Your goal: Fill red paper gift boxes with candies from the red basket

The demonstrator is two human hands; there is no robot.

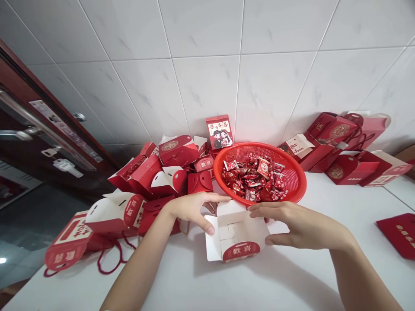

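Observation:
An unfolded red-and-white gift box stands on the white table, its top flaps apart and its white inside showing, with nothing in it. My left hand grips its left side, the thumb on the left flap and the fingers stretched toward the back flap. On the opposite side, my right hand holds the box between the thumb and fingers; some fingertips are hidden. Just behind the box, a red plastic basket holds many red-wrapped candies.
Red gift boxes crowd the left, some with cord handles. More boxes and bags stand at the back right. A flat red packet lies at the right edge. A tiled wall rises behind; a door with keys is left.

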